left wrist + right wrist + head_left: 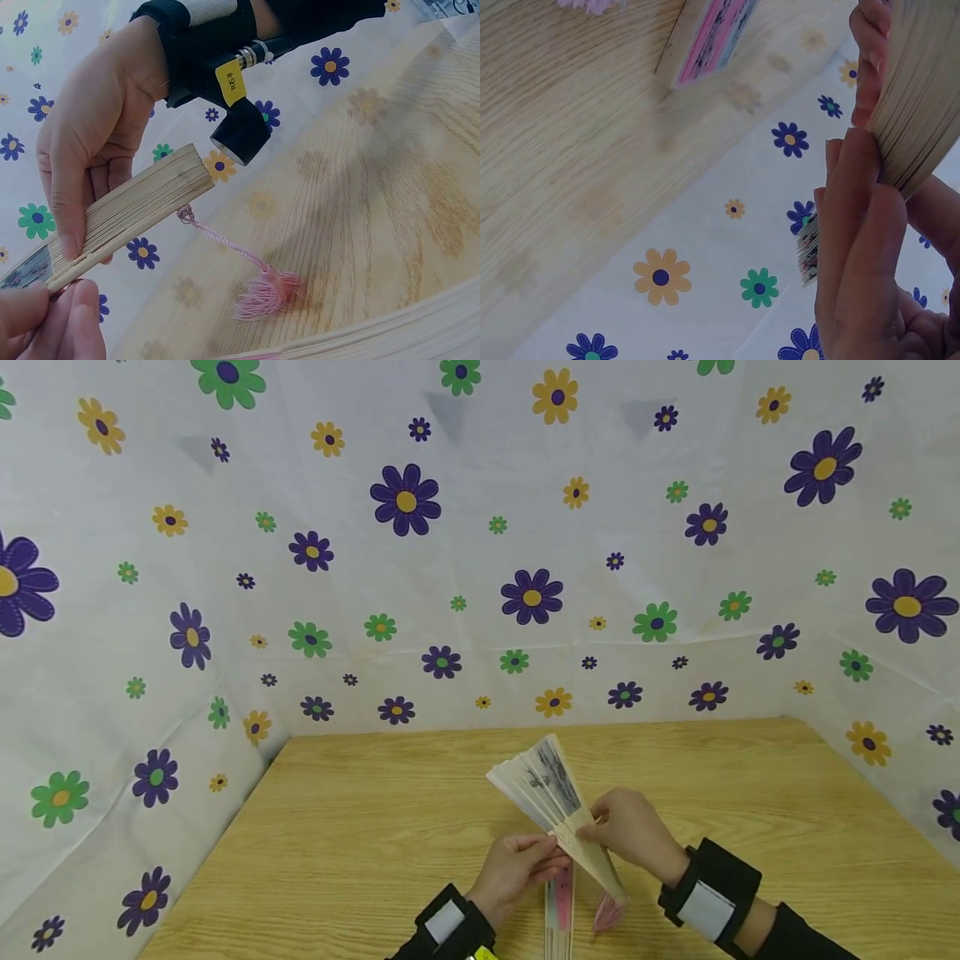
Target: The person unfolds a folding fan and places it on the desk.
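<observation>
A partly spread folding fan (545, 778), pale with a dark printed picture, is held up over the table. My right hand (633, 828) grips its ribs between thumb and fingers, as the left wrist view shows from the side. My left hand (519, 870) pinches the fan's near edge with thumb and fingertips, close to where the ribs meet the leaf. From the rib end hangs a pink tassel (268, 292) on a twisted cord. In the right wrist view, the ribs partly hide the left fingers (868, 64).
Below the hands, a second, closed fan (559, 906) with pink and bluish leaf edges lies on the wooden table (375, 827). A white cloth (465, 560) with printed flowers stands round the table's back and sides. Both wrists carry black straps.
</observation>
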### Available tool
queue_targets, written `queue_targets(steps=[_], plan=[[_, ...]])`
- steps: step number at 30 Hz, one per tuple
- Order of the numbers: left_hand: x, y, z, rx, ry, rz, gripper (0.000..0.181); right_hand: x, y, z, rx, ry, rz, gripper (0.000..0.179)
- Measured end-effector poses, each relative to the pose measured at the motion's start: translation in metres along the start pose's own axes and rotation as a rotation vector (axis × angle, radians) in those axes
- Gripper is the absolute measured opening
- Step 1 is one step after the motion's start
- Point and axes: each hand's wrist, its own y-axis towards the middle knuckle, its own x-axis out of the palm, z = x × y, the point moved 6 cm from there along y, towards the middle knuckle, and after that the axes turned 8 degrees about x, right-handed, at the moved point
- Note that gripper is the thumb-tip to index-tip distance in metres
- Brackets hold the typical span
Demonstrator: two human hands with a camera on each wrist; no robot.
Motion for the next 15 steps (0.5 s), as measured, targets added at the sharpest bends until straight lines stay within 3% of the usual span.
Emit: queue_targets(steps=[15], plan=[[0.0015, -0.0014, -0.0003, -0.016, 0.037, 0.003, 0.033, -0.0087, 0.0040, 0.0079, -0.006, -0.001, 0.039, 0.016]])
